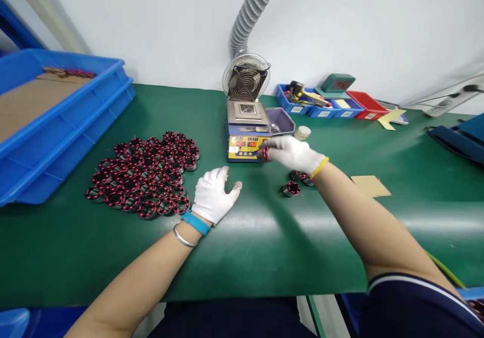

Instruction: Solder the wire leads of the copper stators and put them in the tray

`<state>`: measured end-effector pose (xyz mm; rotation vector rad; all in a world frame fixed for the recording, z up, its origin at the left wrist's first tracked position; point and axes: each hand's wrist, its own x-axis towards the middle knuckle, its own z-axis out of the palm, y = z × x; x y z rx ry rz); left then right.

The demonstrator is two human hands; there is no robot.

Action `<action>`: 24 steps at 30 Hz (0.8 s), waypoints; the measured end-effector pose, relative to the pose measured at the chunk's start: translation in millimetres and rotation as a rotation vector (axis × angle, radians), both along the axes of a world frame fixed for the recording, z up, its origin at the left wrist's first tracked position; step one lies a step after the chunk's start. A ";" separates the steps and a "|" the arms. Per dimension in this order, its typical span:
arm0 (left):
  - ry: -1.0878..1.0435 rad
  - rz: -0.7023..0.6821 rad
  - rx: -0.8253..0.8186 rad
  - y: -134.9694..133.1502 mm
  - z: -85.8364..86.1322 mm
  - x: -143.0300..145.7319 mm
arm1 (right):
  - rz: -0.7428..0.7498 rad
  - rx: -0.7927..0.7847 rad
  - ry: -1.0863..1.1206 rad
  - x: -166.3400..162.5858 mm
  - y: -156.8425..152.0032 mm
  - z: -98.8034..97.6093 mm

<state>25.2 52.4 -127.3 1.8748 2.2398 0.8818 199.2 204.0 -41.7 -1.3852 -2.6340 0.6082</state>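
Note:
My left hand (214, 194), in a white glove, lies flat and open on the green mat (264, 237), just right of a cluster of several small black-and-red wound coils (145, 174). My right hand (293, 152), also gloved, is closed around one such coil (265, 152) and holds it in front of the blue solder pot unit (245, 131) with its red digit display. A few more coils lie under and beside my right wrist: one alone (291, 189), two by the wrist (302, 177).
A small fan (245, 80) with a grey duct hose stands behind the solder pot. Stacked blue trays (56, 111) sit at left. Small blue and red bins (325, 104) line the back right. A cardboard scrap (370, 185) lies at right, a small white jar (302, 132) near the unit.

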 end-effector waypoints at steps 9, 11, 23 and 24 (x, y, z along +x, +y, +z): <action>0.356 0.369 -0.110 2.2 10.9 -33.4 | 0.084 0.128 -0.643 35.6 -27.9 -20.2; 0.365 0.370 -0.171 2.1 12.3 -39.5 | 0.063 0.233 -0.502 37.4 -37.2 -15.4; 0.346 -0.060 -0.383 -10.8 12.6 6.7 | -0.115 -0.515 0.679 -22.3 -101.6 -96.8; 0.324 -0.095 -0.358 -11.3 10.0 9.3 | -0.106 -0.550 0.699 -20.0 -98.4 -99.8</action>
